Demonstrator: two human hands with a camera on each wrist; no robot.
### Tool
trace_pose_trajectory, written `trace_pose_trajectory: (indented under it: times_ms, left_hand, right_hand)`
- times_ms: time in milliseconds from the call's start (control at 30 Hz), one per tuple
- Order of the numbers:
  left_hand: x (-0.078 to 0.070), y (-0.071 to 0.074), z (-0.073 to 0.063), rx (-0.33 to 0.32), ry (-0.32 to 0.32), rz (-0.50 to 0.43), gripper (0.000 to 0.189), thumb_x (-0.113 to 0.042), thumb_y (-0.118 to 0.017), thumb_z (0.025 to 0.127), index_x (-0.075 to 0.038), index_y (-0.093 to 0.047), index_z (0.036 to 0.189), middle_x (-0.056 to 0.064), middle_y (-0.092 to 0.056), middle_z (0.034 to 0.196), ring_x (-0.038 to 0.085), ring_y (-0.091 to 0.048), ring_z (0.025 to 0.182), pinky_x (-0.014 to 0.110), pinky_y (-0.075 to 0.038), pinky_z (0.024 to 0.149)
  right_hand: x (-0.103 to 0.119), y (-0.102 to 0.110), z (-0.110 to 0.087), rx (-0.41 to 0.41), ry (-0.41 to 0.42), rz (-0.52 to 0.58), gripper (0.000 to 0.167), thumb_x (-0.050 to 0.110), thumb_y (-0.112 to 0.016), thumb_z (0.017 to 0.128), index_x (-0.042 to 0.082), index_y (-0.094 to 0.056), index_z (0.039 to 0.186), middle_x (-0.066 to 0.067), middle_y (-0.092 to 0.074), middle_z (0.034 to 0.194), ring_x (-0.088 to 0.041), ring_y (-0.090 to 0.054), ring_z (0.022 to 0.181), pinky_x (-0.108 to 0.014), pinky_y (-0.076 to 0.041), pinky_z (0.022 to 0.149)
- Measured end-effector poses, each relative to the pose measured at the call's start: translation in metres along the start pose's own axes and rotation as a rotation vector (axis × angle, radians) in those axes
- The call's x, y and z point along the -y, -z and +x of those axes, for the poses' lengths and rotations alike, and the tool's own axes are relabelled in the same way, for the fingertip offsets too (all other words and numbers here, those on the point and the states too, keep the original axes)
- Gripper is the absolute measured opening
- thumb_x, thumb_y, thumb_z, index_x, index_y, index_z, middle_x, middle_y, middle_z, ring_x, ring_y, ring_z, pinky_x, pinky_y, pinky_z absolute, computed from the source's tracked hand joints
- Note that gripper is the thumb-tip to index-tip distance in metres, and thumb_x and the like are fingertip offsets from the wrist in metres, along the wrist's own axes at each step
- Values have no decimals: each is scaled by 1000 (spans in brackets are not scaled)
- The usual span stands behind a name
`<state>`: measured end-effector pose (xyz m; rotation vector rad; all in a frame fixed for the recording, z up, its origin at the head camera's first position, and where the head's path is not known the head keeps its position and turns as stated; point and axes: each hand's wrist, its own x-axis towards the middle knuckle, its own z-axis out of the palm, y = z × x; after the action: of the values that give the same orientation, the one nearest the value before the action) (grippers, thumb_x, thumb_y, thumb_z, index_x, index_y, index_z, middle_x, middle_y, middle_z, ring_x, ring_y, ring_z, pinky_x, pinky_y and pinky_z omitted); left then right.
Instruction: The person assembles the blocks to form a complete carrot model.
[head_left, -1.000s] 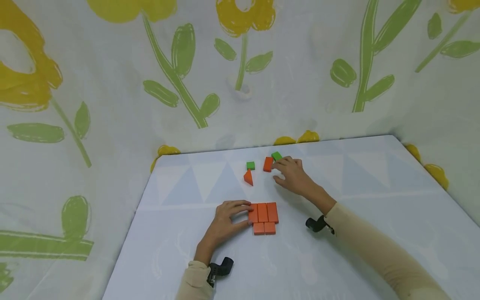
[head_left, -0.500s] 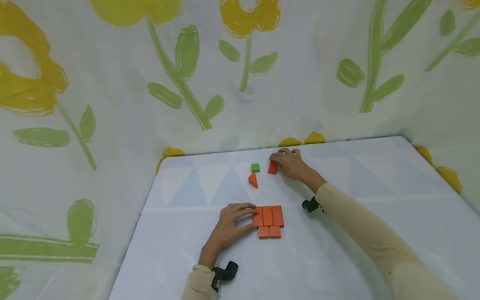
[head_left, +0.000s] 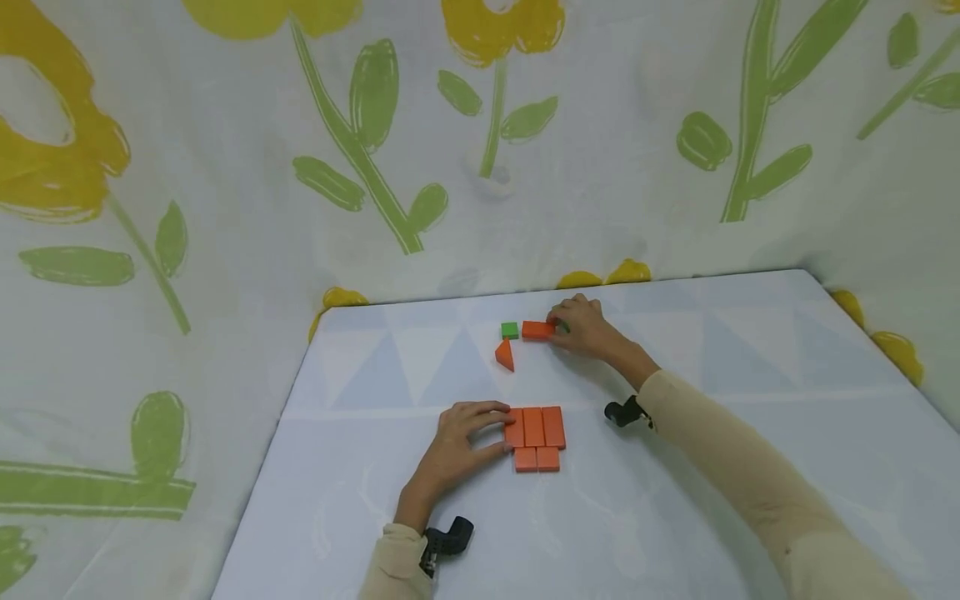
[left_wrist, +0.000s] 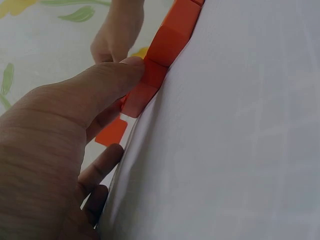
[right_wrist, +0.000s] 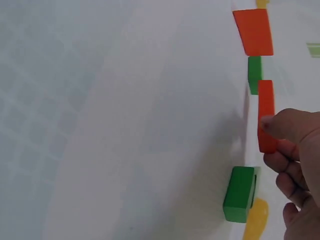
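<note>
My left hand point(head_left: 452, 442) has its thumb and index finger on the leftmost orange block point(head_left: 514, 433) of a flat, tight group. Three longer blocks form the group's upper row, and two shorter orange blocks point(head_left: 536, 460) lie below them. At the far side of the table, my right hand point(head_left: 587, 327) pinches a rectangular orange block point(right_wrist: 266, 117) between thumb and fingers. A green block point(right_wrist: 239, 194) lies near that hand, mostly hidden by it in the head view. Left of the held block are another green block point(head_left: 509, 330) and a slant-sided orange block point(head_left: 505, 357).
The blocks lie on a white table point(head_left: 360, 467) with pale blue triangles. A curtain point(head_left: 247, 208) printed with flowers stands behind its back edge. Black wrist cameras point(head_left: 450, 537) sit on both wrists, below the hands.
My right hand reached the upright-lying orange block, took hold of it and turned it sideways. The left hand stays at the orange group.
</note>
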<state>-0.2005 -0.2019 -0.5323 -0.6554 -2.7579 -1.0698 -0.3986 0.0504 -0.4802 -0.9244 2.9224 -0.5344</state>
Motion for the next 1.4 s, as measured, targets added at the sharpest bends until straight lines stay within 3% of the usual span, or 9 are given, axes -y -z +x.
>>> trace_pose_trajectory:
  times_ms: [267, 700, 1033, 1400]
  left_hand:
    - [-2, 1, -1, -1, 16, -7, 37, -38, -74, 91, -29, -69, 127, -14, -57, 137, 14, -45, 128, 52, -28, 107]
    - [4, -2, 0, -24, -2, -13, 36, -41, -74, 91, -32, -69, 126, -18, -57, 136, 14, -45, 127, 53, -28, 106]
    - [4, -2, 0, -14, -7, -6, 38, -43, -73, 91, -31, -68, 127, -17, -56, 137, 14, -44, 128, 53, -28, 107]
    - [4, -1, 1, -7, -14, 4, 39, -43, -73, 91, -29, -69, 127, -14, -57, 137, 14, -45, 128, 52, -29, 106]
  right_hand:
    - [10, 12, -29, -116, 48, 53, 25, 23, -78, 87, 9, -74, 107, -9, -67, 110, -29, -47, 111, -49, -33, 89]
    - [42, 17, -96, -159, 158, 107, 25, 22, -81, 84, 13, -73, 106, -1, -67, 106, -23, -50, 106, -48, -33, 90]
    - [68, 5, -138, -206, 281, 99, 25, 23, -83, 81, 17, -73, 103, 6, -66, 104, -16, -52, 106, -44, -35, 89]
    - [88, -13, -174, -201, 352, 72, 29, 25, -85, 77, 19, -72, 103, 9, -65, 103, -12, -51, 103, -42, -36, 88]
